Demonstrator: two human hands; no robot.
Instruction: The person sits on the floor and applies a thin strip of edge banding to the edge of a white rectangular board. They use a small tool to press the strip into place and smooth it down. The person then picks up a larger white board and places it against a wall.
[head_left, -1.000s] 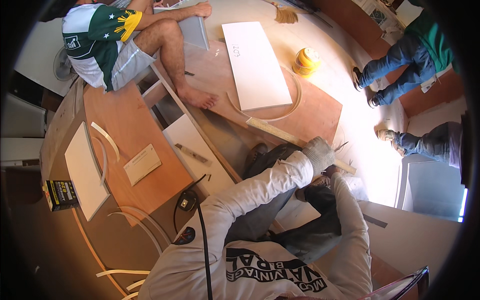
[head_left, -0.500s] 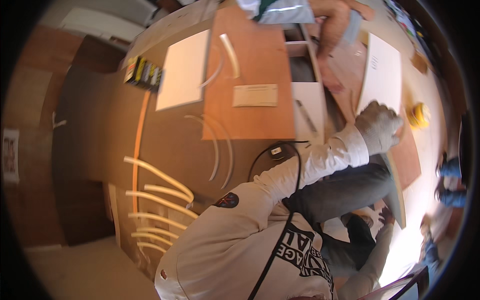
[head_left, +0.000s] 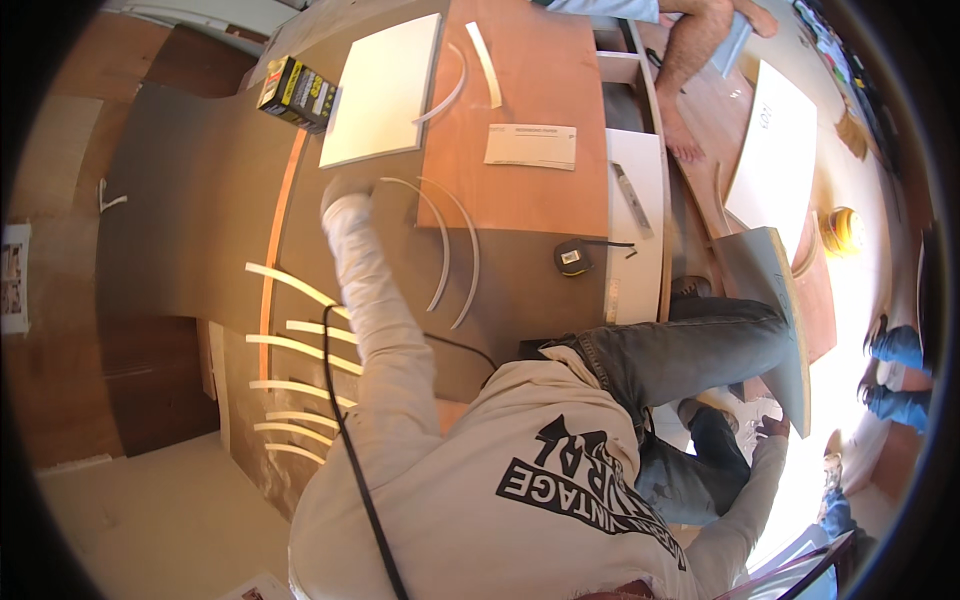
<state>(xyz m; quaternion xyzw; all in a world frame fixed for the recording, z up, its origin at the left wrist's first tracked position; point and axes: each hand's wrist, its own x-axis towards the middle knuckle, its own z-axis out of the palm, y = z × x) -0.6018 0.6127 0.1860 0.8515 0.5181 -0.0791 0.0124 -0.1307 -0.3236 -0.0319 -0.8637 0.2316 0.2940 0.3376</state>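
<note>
My left hand (head_left: 346, 190), in a grey glove, is smeared by motion over the brown work surface, just below a white panel (head_left: 385, 95) and near a black-and-yellow box (head_left: 298, 95). Its fingers cannot be made out. At the lower right, my bare right hand (head_left: 772, 427) grips the bottom end of a grey board (head_left: 762, 290) with a pale edge. That board stands tilted against my knee. Two thin curved strips (head_left: 440, 245) lie to the right of my left forearm. Several pale curved strips (head_left: 300, 385) lie in a row to its left.
A tape measure (head_left: 573, 257) and a utility knife (head_left: 631, 195) lie near the middle. A beige card (head_left: 531, 147) rests on an orange-brown sheet (head_left: 540, 200). Another person's bare foot and arm (head_left: 690, 60) are at the top right, near a white sheet (head_left: 772, 150) and yellow tape roll (head_left: 842, 232).
My left hand has left the top of the grey board and swung far left across the work surface. My right hand stays at the board's lower end. The view has shifted slightly.
</note>
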